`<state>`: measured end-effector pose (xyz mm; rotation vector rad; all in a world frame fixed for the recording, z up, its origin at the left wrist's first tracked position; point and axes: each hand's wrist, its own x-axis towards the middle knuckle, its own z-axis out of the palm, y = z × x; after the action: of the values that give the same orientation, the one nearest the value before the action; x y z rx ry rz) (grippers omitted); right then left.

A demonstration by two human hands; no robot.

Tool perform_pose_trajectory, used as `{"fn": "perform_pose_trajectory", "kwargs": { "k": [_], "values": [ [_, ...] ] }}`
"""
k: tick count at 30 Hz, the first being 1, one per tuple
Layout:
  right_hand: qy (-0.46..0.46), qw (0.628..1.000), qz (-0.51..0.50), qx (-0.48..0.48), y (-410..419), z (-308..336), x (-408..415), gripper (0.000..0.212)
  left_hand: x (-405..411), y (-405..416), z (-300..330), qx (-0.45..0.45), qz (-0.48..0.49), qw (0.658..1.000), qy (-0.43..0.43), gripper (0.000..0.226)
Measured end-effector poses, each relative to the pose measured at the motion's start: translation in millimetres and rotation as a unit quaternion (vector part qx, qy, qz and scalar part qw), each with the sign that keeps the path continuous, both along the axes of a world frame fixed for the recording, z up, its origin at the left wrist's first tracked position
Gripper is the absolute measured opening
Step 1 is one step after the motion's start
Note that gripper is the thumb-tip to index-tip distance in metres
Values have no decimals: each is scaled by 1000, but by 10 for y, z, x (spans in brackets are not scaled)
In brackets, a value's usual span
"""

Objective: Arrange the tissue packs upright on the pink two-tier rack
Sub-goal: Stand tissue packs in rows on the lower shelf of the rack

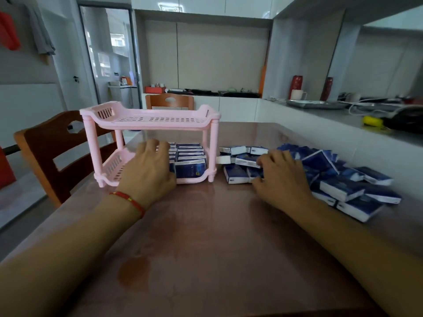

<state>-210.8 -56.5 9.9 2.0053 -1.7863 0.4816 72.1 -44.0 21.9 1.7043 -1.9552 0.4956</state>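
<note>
Head view. Pink two-tier rack (150,124) stands on a glossy brown table (206,248), toward its far left part. Top tier bare, slotted floor showing. Lower tier holds blue-and-white tissue packs (190,156) standing upright in rows, filling the right half of that tier up against the rack's right posts; the front pack faces the camera. Left hand (151,170) reaches into the lower tier from the front, fingers straight and spread, fingertips laid on the tops of the left-most packs, palm covering their left side; it presses or steadies, no grip visible. A red string bracelet (128,200) sits on that wrist. Right of the rack, just beside its right posts, a loose heap of tissue packs (343,191) lies on the table, packs flat and tilted at mixed angles, spreading away from the rack to the right. Right hand (281,177) rests on the near-left part of that heap, fingers curled around one pack (248,161) at the heap's rack-side edge, thumb below it. Left of the rack, a wooden chair (52,154) stands at the table edge; a second chair (169,100) shows behind the rack. Right of the rack and farther back, a grey counter (332,117) carries a metal tray (315,104) and a yellow object (372,121).
</note>
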Motion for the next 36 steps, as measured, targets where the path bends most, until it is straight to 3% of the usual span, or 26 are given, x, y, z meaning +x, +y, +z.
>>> {"fn": "perform_pose_trajectory", "kwargs": {
  "k": [4,7,11,14,15,18,20,22,24,26,27,29,32,34,36],
  "values": [
    [34,992,-121,30,142,17,-276,67,-144,93,30,-28,34,995,-94,37],
    [69,982,-146,99,204,-71,-425,79,-313,224,69,-88,-42,990,-101,30],
    [51,997,-54,-9,289,-57,-419,78,-658,354,-91,-36,-240,967,78,26],
    [-155,974,166,10,447,-12,-165,85,-911,352,-221,97,-305,917,239,33],
    [-181,960,210,34,509,-16,-65,89,-964,347,-263,156,-314,892,285,39],
    [-100,959,260,43,573,-32,64,94,-990,307,-373,204,-329,829,403,40],
    [-124,960,251,27,556,12,-40,80,-929,305,-371,207,-331,802,453,34],
    [-162,972,161,-60,485,69,-273,57,-863,289,-324,207,-325,799,461,35],
    [-82,991,-59,-85,385,107,-567,49,-818,296,-274,212,-317,800,463,36],
    [-45,973,-226,28,339,84,-774,58,-792,293,-264,222,-315,797,465,37],
    [-58,961,-257,85,325,54,-833,62,-789,294,-265,227,-312,800,460,38],
    [-75,952,-265,136,324,27,-856,63,-787,295,-271,229,-305,809,446,41],
    [-64,966,-234,87,331,81,-808,52,-784,279,-264,221,-302,817,439,46],
    [-74,987,-140,27,346,96,-762,49,-773,276,-256,216,-295,824,434,45],
    [-167,986,20,9,397,99,-666,48,-753,259,-265,205,-287,830,432,45]
  ]
}}
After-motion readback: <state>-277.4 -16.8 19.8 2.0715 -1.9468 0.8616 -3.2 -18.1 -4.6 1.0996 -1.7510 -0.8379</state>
